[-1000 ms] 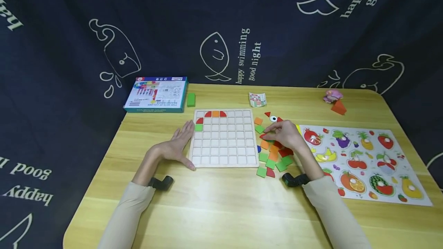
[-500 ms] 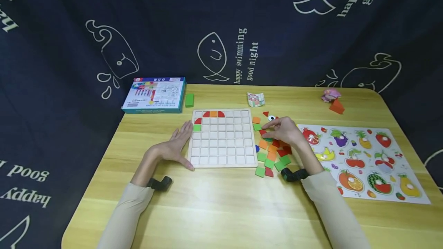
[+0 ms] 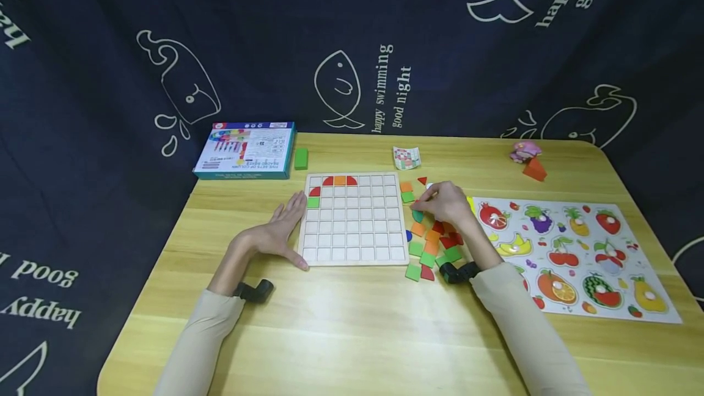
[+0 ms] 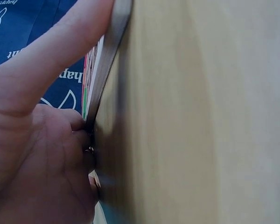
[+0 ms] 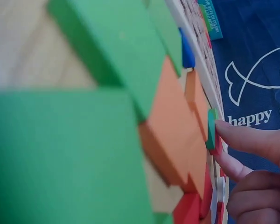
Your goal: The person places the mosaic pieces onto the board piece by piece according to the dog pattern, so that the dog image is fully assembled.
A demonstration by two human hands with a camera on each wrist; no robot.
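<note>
My left hand (image 3: pixel 275 234) lies with fingers spread along the left edge of the pale wooden grid board (image 3: pixel 352 219), thumb at its lower corner. In the left wrist view, the palm and thumb sit against the edge. Red quarter-circles and an orange square occupy the board's top row; another red quarter-circle and a green square (image 3: pixel 313 203) lie at its left. My right hand (image 3: pixel 448 203) is over the loose pieces beside the board. Thumb and index finger pinch a red piece (image 5: pixel 218 143), mostly hidden, with a teal quarter-circle (image 3: pixel 418 216) right beside it.
Several green, orange and red pieces (image 3: pixel 427 258) crowd the board's right side. A fruit puzzle board (image 3: pixel 593 234) lies further right. Behind stand a flat box (image 3: pixel 244 150), a green block (image 3: pixel 300 159), a small pattern card (image 3: pixel 406 158) and a purple toy (image 3: pixel 525 151).
My right hand has shifted slightly left, and the teal quarter-circle has moved left with it. A green square has slid up towards the orange one. My left hand stays at the board's edge.
</note>
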